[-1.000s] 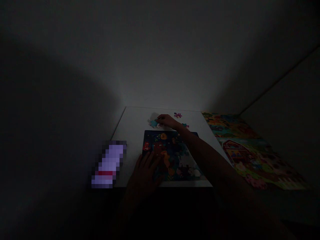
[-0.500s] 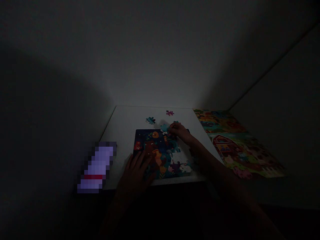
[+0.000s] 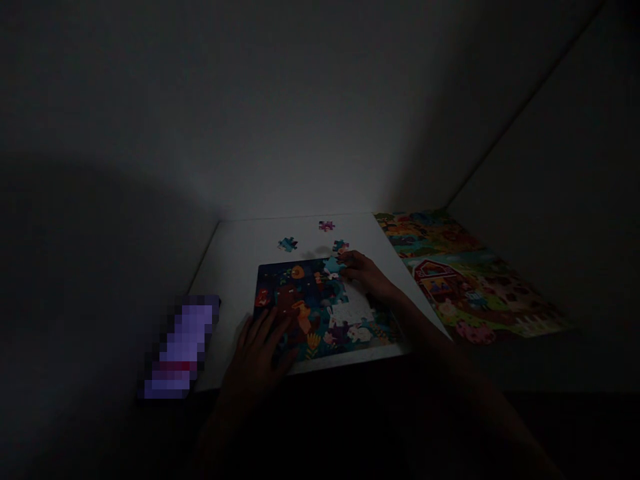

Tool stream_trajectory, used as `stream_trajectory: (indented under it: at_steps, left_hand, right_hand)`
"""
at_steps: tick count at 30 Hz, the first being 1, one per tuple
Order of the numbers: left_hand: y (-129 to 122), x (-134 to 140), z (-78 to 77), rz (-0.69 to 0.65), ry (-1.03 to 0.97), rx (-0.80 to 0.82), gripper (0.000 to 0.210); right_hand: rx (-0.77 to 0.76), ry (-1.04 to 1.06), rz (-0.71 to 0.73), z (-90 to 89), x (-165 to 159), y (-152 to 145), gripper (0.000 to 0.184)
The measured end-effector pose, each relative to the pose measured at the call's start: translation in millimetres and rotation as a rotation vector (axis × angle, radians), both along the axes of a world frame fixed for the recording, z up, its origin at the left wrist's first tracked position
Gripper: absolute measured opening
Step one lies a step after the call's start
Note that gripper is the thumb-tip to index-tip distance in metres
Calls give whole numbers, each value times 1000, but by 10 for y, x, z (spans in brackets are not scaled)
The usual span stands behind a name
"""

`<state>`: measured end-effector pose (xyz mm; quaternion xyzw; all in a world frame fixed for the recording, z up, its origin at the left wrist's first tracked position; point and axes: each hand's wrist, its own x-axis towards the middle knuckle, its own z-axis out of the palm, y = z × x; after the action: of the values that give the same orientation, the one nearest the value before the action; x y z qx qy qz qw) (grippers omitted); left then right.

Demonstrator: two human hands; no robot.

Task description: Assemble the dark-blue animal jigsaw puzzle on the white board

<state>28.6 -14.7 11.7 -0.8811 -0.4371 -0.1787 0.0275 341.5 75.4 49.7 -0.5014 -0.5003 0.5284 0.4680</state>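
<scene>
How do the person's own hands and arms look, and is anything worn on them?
The left hand and right hand show no gloves. The right forearm is slim, without visible sleeve. Darkness hides finer details.

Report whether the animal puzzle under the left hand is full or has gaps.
It has gaps: a pale patch breaks the puzzle, and the right hand holds a blue piece at the far edge.

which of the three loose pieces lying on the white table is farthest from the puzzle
The pink piece, by the back edge of the table; the left teal piece and the teal-and-orange piece near the right hand both lie closer.
</scene>
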Motion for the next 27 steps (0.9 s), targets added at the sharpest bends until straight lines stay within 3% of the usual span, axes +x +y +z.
stream_trajectory:
  at_steps: [6,13,17,21,27]
  left_hand:
    - [2,93,67,-16,9,-14,48]
    - [-330,756,250,-186,-68,-15,36]
    - [-517,1050,139,-166,-115,7,36]
    - [-548,1162,-4,-86,-120,14,37]
    - [-518,1231,8,-31,-223,67,27]
  right_hand:
    - [17,58,15,-18,85,-30,33]
    - [55,96,71,-60,50,-59,30]
    - [28,73,125,-78,30,-135,38]
    - [56,-67,242,-52,39,-190,53]
    - [53,-139,496,50,41,-270,36]
